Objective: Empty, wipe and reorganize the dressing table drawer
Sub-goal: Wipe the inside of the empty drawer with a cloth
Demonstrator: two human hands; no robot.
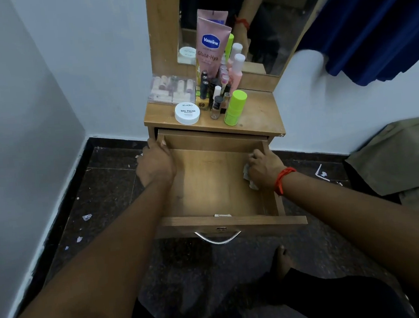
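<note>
Head view: drawer (213, 184) juts lengthwise toward the person, left hand (156, 163) gripping its wall, right hand (265, 166) clutching cloth (247, 174).

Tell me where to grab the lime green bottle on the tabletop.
Grip the lime green bottle round its straight body, below the wide cap, coming from the right front: it stands upright at the cluster's edge, bare tabletop there, small bottles crowding its left.

drawer (213, 184): matt wood, smooth
handle (217, 237): shiny metal
floor (109, 182): dark speckled stone, glossy
jar (187, 113): white plastic
</note>
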